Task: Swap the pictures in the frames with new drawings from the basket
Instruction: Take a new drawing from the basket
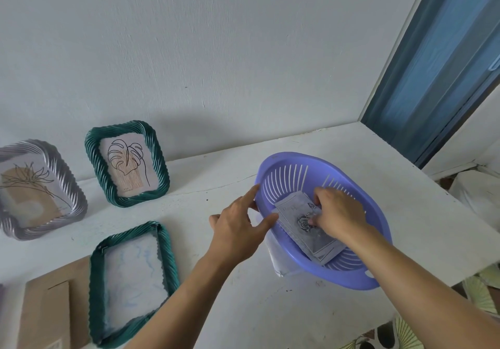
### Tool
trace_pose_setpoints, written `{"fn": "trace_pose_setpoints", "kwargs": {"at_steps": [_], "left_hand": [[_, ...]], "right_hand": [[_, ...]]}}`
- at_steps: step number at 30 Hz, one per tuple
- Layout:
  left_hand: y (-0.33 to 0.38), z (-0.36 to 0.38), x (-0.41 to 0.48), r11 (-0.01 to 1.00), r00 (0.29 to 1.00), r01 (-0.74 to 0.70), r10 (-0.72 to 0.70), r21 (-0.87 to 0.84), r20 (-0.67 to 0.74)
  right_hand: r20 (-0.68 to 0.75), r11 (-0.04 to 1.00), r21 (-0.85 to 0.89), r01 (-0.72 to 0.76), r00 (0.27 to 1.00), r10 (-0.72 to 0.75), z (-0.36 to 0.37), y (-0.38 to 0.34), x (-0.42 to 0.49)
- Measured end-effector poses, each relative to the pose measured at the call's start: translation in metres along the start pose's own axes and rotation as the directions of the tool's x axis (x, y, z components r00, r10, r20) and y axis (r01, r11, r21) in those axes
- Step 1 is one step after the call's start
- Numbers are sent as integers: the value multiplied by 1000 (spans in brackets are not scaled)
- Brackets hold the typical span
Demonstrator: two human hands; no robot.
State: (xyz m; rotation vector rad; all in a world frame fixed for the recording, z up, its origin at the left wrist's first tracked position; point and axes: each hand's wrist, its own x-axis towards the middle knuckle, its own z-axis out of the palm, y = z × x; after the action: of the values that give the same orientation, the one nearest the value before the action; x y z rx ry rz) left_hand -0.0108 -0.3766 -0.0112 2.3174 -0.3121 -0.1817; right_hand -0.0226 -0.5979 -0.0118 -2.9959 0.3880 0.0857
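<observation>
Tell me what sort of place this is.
Likely a room at home: a white table set against a painted wall, a blue door beside it, picture frames and a plastic basket of drawings on top.

One head-worn wide-angle view. It looks forward and steeply down from above the near edge of the desk [257, 308] toward the wall [216, 51] behind; the left hand [238, 229] and right hand [338, 213], at the basket [295, 157], lie close beneath the lens.
</observation>
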Motion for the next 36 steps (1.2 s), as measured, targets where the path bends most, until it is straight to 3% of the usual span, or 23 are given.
{"fn": "trace_pose_setpoints", "kwargs": {"at_steps": [5, 8, 12, 16, 22, 25, 30, 34, 36], "left_hand": [[2, -2, -1, 1000, 1000, 9, -9, 8, 2], [4, -1, -1, 1000, 1000, 16, -16, 8, 13], [4, -2, -1, 1000, 999, -10, 10, -1, -39], [0, -2, -4, 998, 993, -47, 44, -29, -109], [1, -21, -21, 978, 949, -138, 85, -159, -303], [7, -46, -35, 931, 955, -187, 97, -315, -280], [-3, -86, -57, 842, 972, -210, 127, -497, -196], [-28, -112, -74, 824, 960, -173, 19, -539, -279], [-50, -123, -82, 829, 950, -132, -51, -543, -308]], "right_hand": [[-122, 995, 86, 41, 992, -31, 2, 5, 1], [-161, 942, 331, 49, 987, 5, -9, 4, 0], [-144, 681, 732, 30, 983, 111, -27, -9, -10], [-123, 458, 888, 50, 984, 132, -38, -27, -26], [-219, 336, 928, 161, 965, 142, -50, -59, -46], [-266, 328, 911, 249, 964, 7, -56, -89, -59], [-266, 209, 924, 319, 932, -247, -50, -144, -71], [-265, 209, 909, 359, 889, -373, -26, -180, -75], [-317, 325, 823, 466, 851, -418, -10, -195, -75]]}}
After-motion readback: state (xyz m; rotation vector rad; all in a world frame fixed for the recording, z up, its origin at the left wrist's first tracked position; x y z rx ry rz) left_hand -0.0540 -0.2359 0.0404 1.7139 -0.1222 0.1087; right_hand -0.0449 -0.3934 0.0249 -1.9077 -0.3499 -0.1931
